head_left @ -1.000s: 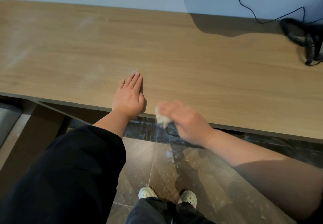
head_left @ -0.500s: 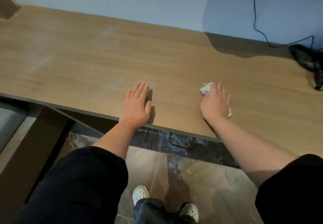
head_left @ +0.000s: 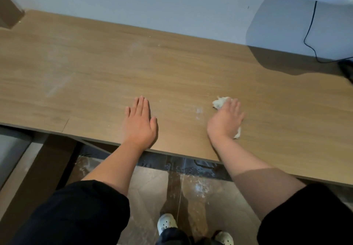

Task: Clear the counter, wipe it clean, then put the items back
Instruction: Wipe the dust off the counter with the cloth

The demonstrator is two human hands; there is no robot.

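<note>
Left hand (head_left: 140, 122): flat, palm down on the bench (head_left: 95, 68), fingers straight and together, thumb slightly apart. It holds nothing. The heel of the hand sits at the near edge of the bench.

Right hand (head_left: 225, 119): palm down on a crumpled white wad (head_left: 219, 102), fingers extended across it and pressing it onto the bench. The wad shows at two places: past the fingertips, and beside the wrist. Whether it is paper or cloth cannot be told.

Position of the wad: near the front edge of the bench, right of centre, well apart from the left hand.

Bench surface: light brown wood grain. One small white smear (head_left: 199, 110) lies between the two hands, just beside the right hand. A fainter pale streak (head_left: 57, 86) lies far to the left.

Far right of the bench: one thin black cable (head_left: 309, 24) runs down the wall (head_left: 152, 1) to a dark object (head_left: 346, 70) cut off by the frame edge.

Room: the wall is plain pale blue-grey. The floor (head_left: 152, 187) below the bench is brown marbled tile with whitish marks.

Person: two black sleeves, the left sleeve (head_left: 76, 216) and the right sleeve (head_left: 315, 216); two white perforated shoes (head_left: 166, 223).
</note>
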